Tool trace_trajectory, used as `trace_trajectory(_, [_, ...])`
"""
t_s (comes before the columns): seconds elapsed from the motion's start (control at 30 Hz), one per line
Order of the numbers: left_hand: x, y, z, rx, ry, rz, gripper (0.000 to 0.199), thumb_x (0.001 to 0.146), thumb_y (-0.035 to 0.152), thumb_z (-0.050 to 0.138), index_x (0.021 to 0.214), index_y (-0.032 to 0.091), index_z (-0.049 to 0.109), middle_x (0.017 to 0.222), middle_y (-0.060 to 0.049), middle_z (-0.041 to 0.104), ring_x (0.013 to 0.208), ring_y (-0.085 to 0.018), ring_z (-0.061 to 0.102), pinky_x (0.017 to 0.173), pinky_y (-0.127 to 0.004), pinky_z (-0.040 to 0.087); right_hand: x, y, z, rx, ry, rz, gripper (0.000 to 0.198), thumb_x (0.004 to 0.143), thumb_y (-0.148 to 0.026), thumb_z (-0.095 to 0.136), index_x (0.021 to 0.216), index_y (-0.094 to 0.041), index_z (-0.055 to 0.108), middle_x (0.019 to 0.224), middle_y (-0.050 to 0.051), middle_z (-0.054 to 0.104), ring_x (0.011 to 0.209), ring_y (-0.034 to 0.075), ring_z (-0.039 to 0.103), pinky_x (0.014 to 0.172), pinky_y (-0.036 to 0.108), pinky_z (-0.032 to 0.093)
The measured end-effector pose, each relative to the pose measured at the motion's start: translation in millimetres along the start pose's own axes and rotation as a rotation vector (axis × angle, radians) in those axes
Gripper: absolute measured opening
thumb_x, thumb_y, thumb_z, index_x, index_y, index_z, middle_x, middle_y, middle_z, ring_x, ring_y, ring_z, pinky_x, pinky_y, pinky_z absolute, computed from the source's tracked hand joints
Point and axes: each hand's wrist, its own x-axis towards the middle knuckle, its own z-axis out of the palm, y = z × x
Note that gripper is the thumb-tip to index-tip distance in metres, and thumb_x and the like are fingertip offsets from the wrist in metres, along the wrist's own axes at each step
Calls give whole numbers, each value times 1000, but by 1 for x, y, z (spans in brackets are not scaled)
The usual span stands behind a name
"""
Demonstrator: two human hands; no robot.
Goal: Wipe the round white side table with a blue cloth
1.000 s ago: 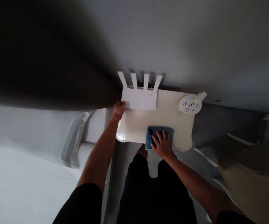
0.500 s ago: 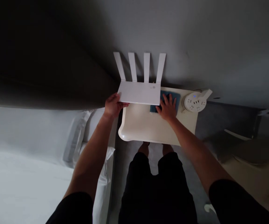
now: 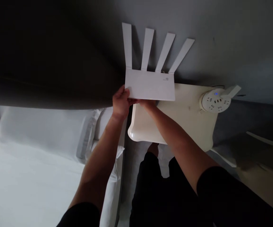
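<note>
Two hands in play here, both mine! My left hand [image 3: 121, 103] has one router [image 3: 150, 84] pinched firmly by its near left corner, thumb on top, fingers curling beneath. Four antennas [image 3: 147, 49], count them, fan up from its back edge toward the wall. The router sits raised and tilted over the back left of one pale bench [image 3: 186, 126]. And my right hand [image 3: 148, 104]? It reaches in under the router's front edge, fingers hidden, so I can't tell how open it is or what it grips; one sliver of blue cloth [image 3: 157, 102] peeks out beside it. Over at the bench's back right, one round socket tower [image 3: 213, 106] shows one blue light [image 3: 216, 93]. One white bed [image 3: 32, 183] lies off to my left.
</note>
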Motion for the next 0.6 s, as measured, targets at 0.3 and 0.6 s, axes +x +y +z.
trace_trajectory(0.3, [1, -17, 2, -19, 46, 156, 51, 92, 59, 85, 129, 25, 77, 114, -9, 80, 112, -32, 81, 89, -42, 73, -80, 25, 16, -504, 58, -235, 58, 117, -49, 58, 165, -17, 62, 177, 16, 53, 169, 49, 32, 138, 81, 5])
trace_trajectory(0.6, [9, -6, -5, -23, 55, 193, 54, 90, 58, 88, 128, 21, 76, 109, -10, 79, 110, -33, 82, 89, -46, 73, -30, 29, 26, -588, -122, -518, 62, 112, -49, 69, 165, -19, 62, 174, 13, 57, 160, 40, 49, 141, 63, 28])
